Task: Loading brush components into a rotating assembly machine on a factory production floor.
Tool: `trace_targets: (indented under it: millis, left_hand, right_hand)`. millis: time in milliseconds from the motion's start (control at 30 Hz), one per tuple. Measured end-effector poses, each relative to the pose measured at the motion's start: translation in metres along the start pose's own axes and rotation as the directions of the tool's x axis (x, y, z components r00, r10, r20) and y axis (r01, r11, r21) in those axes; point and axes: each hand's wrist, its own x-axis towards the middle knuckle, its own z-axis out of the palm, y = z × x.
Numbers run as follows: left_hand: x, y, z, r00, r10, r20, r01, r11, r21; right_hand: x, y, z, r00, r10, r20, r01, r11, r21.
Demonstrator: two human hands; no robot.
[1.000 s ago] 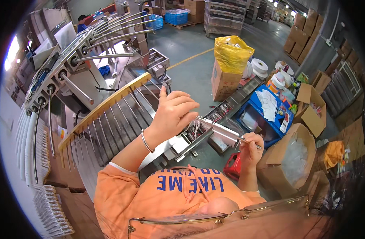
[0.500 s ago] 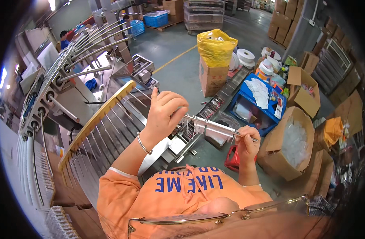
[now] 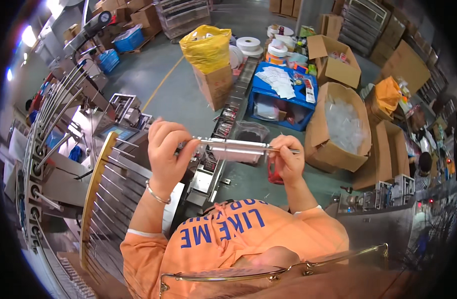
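A thin metal rod (image 3: 241, 144) with a see-through sleeve or strip along its middle is held up in front of my chest, nearly level. My left hand (image 3: 167, 152) grips its left end, thumb and curled fingers closing on it. At the other end, my right hand (image 3: 287, 158) pinches the rod between thumb and fingers, and its tip sticks out a little past them. To the left of my left hand stands a rack with a yellow bar (image 3: 96, 192) and several thin metal rods in a row.
A narrow metal conveyor (image 3: 228, 119) filled with small packets runs away beyond my hands. Right of it stand a blue crate (image 3: 283, 112) with papers on top and a carton of clear plastic pieces (image 3: 340, 154). Further off is a yellow bag (image 3: 208, 50) on a carton. Machine rollers (image 3: 36, 192) line the left.
The view has swung to the right, so the surroundings sit further left. The rod is now closer to level. My left hand's raised index finger has lowered, and the hand is closed at the rod's left end.
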Motion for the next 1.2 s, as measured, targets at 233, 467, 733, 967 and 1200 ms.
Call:
trace_targets:
  millis: [233,467,733,967,1200]
  left_hand:
    - [-0.029,0.004,0.03,0.992,-0.077,0.103,0.073,0.997,0.034]
    - [-0.039,0.0,0.052,0.981,-0.181,0.075,0.173,0.979,0.108]
    - [-0.03,0.011,0.018,0.993,-0.104,0.05,0.096,0.985,0.14]
    - [0.007,0.001,0.0,0.959,-0.103,0.263,0.107,0.994,0.0]
    - [-0.002,-0.007,-0.005,0.93,-0.224,0.29,0.214,0.975,0.065]
  right_hand:
    - [-0.004,-0.007,-0.004,0.992,-0.094,-0.089,0.088,0.994,-0.068]
    - [-0.005,-0.004,-0.003,0.991,-0.097,-0.092,0.089,0.992,-0.088]
    - [-0.003,0.0,-0.003,0.991,-0.083,-0.105,0.073,0.993,-0.096]
    - [-0.006,0.0,0.004,0.997,0.017,0.07,-0.018,1.0,0.018]
    - [-0.007,0.003,0.001,0.999,0.022,0.041,-0.023,0.999,0.028]
